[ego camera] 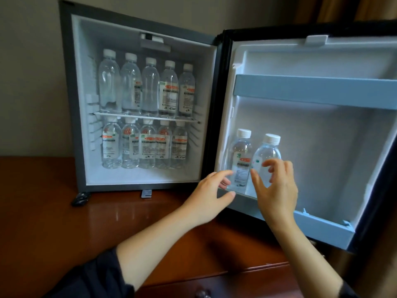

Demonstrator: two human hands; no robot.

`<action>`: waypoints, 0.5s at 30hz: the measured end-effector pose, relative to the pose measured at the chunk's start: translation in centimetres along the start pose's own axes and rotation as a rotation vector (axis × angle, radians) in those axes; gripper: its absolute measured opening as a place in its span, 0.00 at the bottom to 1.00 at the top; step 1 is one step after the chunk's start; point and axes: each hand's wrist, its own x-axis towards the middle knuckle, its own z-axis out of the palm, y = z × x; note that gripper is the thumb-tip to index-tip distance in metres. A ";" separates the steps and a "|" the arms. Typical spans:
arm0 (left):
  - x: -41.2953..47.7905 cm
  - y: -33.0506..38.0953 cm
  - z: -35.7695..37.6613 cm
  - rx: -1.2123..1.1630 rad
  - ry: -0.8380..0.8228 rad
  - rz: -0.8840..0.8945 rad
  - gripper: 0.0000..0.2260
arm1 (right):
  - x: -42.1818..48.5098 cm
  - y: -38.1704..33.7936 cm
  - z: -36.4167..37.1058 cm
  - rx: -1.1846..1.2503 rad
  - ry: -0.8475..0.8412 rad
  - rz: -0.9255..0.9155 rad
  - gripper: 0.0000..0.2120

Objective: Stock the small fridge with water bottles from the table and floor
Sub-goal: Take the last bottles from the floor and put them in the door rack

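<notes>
The small fridge (68, 104) stands open on a wooden table (53, 211). Several clear water bottles with white caps fill its upper wire shelf (150, 87), and several more stand on its floor (148, 145). Two bottles stand upright in the lower door shelf (322, 226): a labelled one (241, 155) on the left and another (268, 151) beside it. My left hand (208, 196) reaches to the left bottle's base with relaxed fingers. My right hand (277, 190) hovers in front of the right bottle, fingers spread and loosely bent, gripping nothing.
The fridge door (322, 147) swings out to the right, with a bare blue upper rail (311, 89). Room remains in the lower door shelf to the right of the two bottles. A drawer knob (202, 293) shows at the table's front. A curtain (343, 9) hangs behind.
</notes>
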 end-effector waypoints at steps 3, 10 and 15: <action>-1.5 -0.8 -2.8 0.043 -0.058 -0.025 0.16 | -1.1 -1.6 0.9 0.022 -0.093 -0.101 0.08; -7.8 -3.4 -9.8 0.331 -0.177 -0.176 0.13 | -4.7 -7.0 5.1 0.146 -0.448 -0.189 0.05; -14.0 -6.1 -14.6 0.439 -0.141 -0.343 0.11 | -8.8 -11.9 8.5 0.216 -0.721 -0.259 0.04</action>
